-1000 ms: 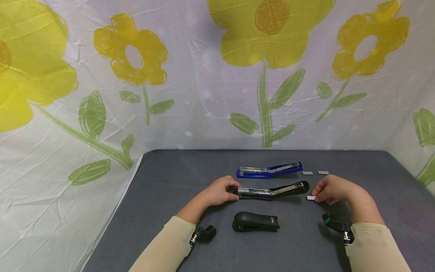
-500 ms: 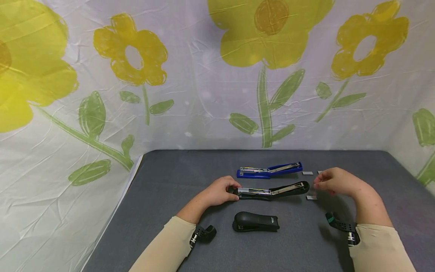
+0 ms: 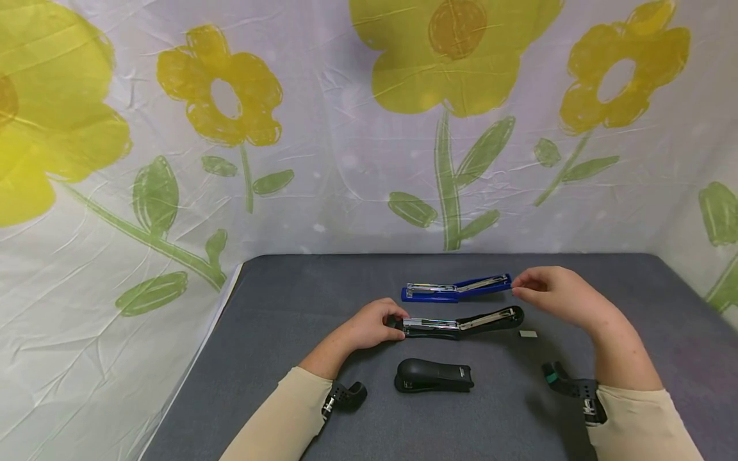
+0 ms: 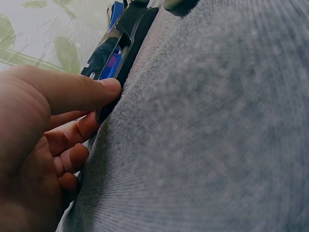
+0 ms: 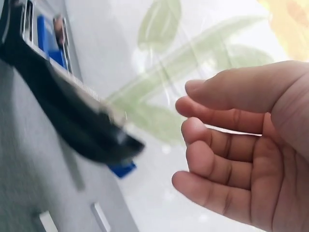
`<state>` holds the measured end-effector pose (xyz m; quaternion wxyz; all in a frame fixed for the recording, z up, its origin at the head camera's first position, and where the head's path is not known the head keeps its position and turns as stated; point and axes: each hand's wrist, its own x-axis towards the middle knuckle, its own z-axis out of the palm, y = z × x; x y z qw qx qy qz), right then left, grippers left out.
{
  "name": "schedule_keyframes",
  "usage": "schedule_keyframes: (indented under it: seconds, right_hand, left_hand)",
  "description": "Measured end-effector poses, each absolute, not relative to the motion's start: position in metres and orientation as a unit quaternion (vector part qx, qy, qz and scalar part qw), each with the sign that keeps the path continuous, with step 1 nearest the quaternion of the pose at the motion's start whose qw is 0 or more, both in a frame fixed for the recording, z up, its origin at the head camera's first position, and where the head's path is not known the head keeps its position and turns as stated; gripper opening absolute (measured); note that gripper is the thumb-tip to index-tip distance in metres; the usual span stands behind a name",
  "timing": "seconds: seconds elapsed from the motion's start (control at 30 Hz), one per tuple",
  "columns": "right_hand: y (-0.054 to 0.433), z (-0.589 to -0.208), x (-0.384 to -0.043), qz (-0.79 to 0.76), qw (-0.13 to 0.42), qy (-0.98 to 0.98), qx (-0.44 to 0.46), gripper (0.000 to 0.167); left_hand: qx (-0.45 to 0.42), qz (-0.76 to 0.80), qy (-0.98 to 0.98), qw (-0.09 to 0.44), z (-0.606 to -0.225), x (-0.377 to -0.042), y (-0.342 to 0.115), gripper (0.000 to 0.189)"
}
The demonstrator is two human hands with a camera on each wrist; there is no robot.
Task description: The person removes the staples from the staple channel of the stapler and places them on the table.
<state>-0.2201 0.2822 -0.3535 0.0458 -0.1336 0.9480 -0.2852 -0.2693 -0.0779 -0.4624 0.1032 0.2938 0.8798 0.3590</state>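
Note:
My left hand grips the hinge-less left end of a black stapler, spread open flat on the table with its metal channel showing. In the left wrist view thumb and fingers pinch that stapler. Behind it lies a blue stapler, opened the same way. My right hand hovers by the blue stapler's right end. Its fingers are loosely bent, with nothing between them in the right wrist view. A staple strip lies right of the black stapler; two strips show in the right wrist view.
A second black stapler, folded closed, lies nearer the front. All rest on a grey cloth-covered table. A white curtain with yellow flowers hangs behind.
My right hand has lifted from the near staple strip, moved away from me, then left to the blue stapler's end. The left hand keeps its grip on the black stapler.

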Motion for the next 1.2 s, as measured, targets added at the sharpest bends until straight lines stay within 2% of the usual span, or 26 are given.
schedule_keyframes:
  seconds: [0.33, 0.6, 0.97, 1.2]
  right_hand:
    - [0.239, -0.355, -0.219, -0.322, 0.004, 0.93, -0.176, 0.02]
    - [0.205, -0.374, -0.225, -0.32, 0.062, 0.915, -0.238, 0.018]
    - [0.173, -0.404, -0.233, -0.285, 0.118, 0.896, -0.321, 0.025]
    - [0.164, -0.416, -0.235, -0.256, 0.103, 0.901, -0.334, 0.025]
  left_hand:
    - [0.3, 0.355, 0.879, 0.102, -0.463, -0.27, -0.08, 0.032]
    - [0.302, 0.347, 0.882, 0.106, -0.461, -0.27, -0.08, 0.032]
    - [0.297, 0.353, 0.88, 0.109, -0.46, -0.27, -0.08, 0.031]
    - [0.302, 0.348, 0.881, 0.106, -0.458, -0.27, -0.079, 0.03]
